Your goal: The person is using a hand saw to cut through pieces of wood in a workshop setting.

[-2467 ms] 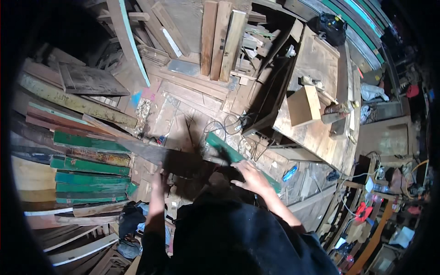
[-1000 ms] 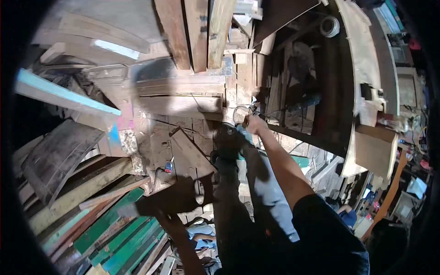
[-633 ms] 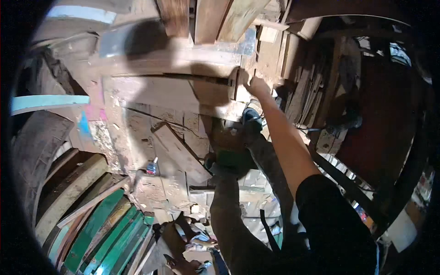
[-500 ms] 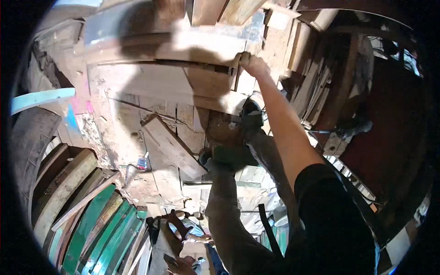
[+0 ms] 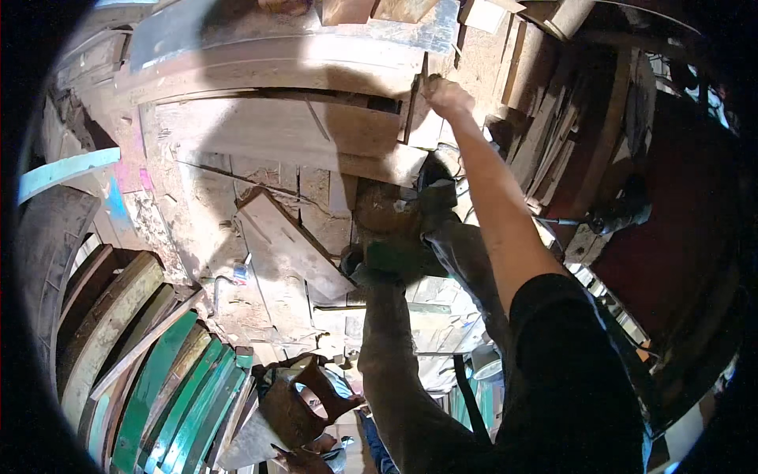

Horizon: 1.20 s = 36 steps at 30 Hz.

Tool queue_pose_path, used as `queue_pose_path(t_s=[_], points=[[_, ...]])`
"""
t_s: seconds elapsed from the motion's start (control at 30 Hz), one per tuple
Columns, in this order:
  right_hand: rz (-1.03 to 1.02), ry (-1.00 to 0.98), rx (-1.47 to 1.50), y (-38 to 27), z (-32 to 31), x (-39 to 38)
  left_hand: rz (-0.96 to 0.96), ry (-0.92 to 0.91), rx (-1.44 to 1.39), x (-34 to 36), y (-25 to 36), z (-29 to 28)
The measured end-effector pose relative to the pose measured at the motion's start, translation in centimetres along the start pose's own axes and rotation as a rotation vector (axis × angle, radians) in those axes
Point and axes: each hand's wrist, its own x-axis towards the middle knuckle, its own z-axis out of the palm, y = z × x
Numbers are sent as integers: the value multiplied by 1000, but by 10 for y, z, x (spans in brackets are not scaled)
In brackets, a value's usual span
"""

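My right hand point(image 5: 448, 96) reaches far forward on an outstretched arm, its fingers closed at the upper end of a small upright-looking piece of wood point(image 5: 424, 120). A thin dark edge sticks up beside the fingers. Just left of it lies a long pale plank point(image 5: 237, 130), with a curved plank point(image 5: 332, 73) behind it. At the lower edge, left of my legs, is a handsaw point(image 5: 288, 411) with a brown wooden handle. A reddish-brown shape beside the saw may be part of a hand; I cannot make out whose. My left hand is not clearly visible.
A short board point(image 5: 288, 241) lies aslant on the plank floor near my feet. Curved green boards point(image 5: 162, 395) and bare timbers stand stacked at lower left. A pale blue curved strip point(image 5: 71, 170) juts in at left. Wood offcuts point(image 5: 553, 126) lean at right.
My right hand has shifted slightly to the right, and the thin dark edge beside it now stands higher. The handsaw has turned, showing more of its handle and blade.
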Motion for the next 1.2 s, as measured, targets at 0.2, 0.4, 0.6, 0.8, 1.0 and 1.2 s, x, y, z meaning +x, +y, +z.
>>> queue_pose_path(t_s=[0.2,0.4,0.6,0.8,1.0,1.2], points=[[-261,-155,-77,52,-13,-30,101,-459,-1138,-2,-15,5],[-385,-112,527,109,28,-170,-397,-350,-1970,-12,-43,9],[-405,93,952,97,-59,-333,-1002,157,-3249,-12,-39,37],[-735,84,1472,97,-216,-520,-2107,246,-3940,-67,-176,94],[-907,570,1259,172,-295,-668,-1528,1198,-3788,-98,-174,149],[-273,776,584,277,-273,-786,-981,1489,-3741,-144,-264,163]])
